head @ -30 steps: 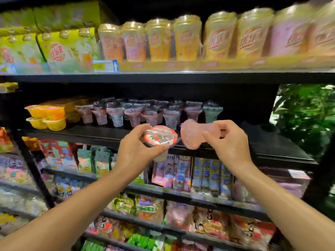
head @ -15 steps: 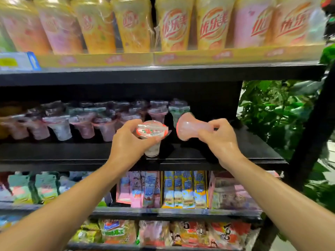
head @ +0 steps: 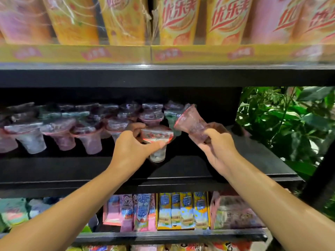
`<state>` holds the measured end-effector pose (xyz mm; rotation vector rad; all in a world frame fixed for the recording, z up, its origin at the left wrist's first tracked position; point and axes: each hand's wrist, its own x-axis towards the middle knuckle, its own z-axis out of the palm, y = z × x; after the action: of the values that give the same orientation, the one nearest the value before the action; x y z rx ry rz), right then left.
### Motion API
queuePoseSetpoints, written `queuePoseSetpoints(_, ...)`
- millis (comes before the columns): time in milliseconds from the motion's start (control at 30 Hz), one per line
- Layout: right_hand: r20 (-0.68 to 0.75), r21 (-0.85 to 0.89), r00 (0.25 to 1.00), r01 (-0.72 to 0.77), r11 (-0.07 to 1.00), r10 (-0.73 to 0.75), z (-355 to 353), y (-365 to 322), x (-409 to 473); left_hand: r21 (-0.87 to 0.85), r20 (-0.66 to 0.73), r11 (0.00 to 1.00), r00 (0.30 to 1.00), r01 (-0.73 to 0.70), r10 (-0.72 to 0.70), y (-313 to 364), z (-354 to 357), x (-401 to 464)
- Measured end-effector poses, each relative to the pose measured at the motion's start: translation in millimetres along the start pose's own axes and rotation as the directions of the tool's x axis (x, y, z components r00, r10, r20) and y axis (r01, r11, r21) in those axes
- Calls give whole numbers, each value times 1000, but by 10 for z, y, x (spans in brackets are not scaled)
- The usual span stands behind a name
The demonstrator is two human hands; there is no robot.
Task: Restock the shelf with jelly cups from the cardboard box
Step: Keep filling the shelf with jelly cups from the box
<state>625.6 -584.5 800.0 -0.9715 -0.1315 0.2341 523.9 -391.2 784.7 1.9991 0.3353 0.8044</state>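
1. Below the black shelf (head: 54, 171), upright snack packets (head: 183, 211) stood in a row on a lower shelf.
2. Just above the shelf's front part, the left hand (head: 130, 149) curled finger and thumb round the rim of a clear jelly cup (head: 157, 142) with a red-printed lid, held upright with its base close over the shelf board.
3. Right of that cup, the right hand (head: 217, 144) pinched a pink jelly cup (head: 190, 122) by its narrow base, tilted, with the wide end up and left.
4. Farther back on the shelf, rows of jelly cups (head: 59, 131) stood left of both hands.
5. Above the shelf, tall drink cups (head: 177, 20) lined a yellow tray (head: 76, 53).
6. Right of the shelf, green leaves (head: 282, 122) showed.
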Motion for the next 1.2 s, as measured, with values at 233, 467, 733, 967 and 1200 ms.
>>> queuePoseSetpoints(233,99,71,995,-35,997,28,42,95,109,-26,-14,999,1000,-20,20,26,37,-5)
queuePoseSetpoints(467,240,-421,970,78,904,28,-168,127,226,-26,-31,999,999,-32,31,51,57,-47)
queuePoseSetpoints(733,397,-605,905,130,785,156,-264,109,314,-36,-8,998,999,-46,46,119,88,-63)
queuePoseSetpoints(967,342,-634,939,196,748,43,-253,175,366,27,-34,1000,999,-15,16,129,92,-69)
queuePoseSetpoints(1200,329,-650,944,249,717,-30,-246,195,395,52,-97,993,990,106,-101,142,115,-58)
